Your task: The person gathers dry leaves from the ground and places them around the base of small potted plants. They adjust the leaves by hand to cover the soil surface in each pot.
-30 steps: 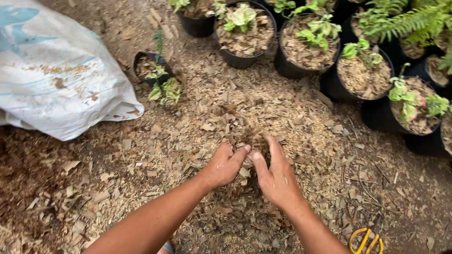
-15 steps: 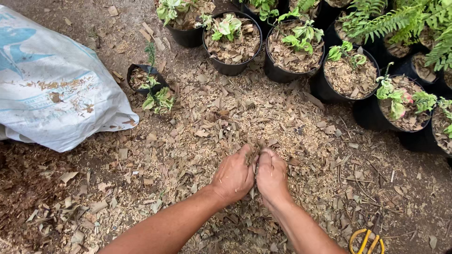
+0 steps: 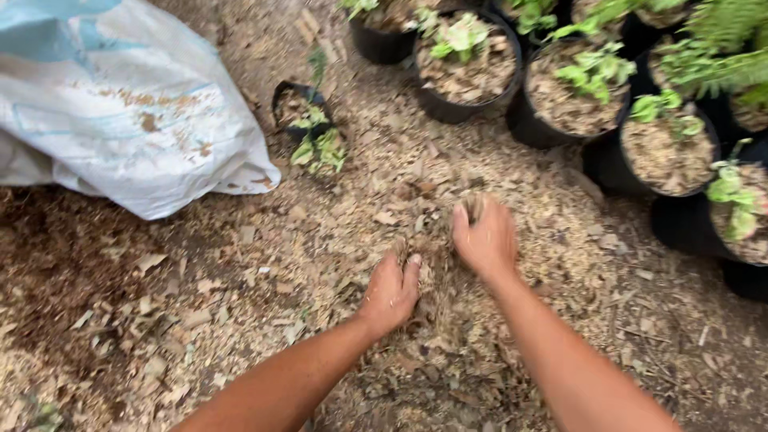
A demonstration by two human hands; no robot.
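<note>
Upper left of frame: 1 big white sack w/ pale blue marks, lying on its side, bits of mulch stuck to it. Just right of the sack's lower corner, 1 small black pot tipped over, its green seedling spilling onto the ground.

Centre, lower half: both bare arms come in from the bottom edge. Left hand is palm down in the wood-chip mulch, fingers together & dug in, tips hidden under the chips. Right hand sits a bit higher & just beside it, fingers curled together over a clump of mulch; can't tell how much it grips. The mulch is a loose tan heap covering the ground btwn & around both hands.

Upper right: row of black pots, approx 7 countable, some cut by frame edge, each filled w/ the same chips & a small green plant. Fern fronds at far upper right corner.
</note>
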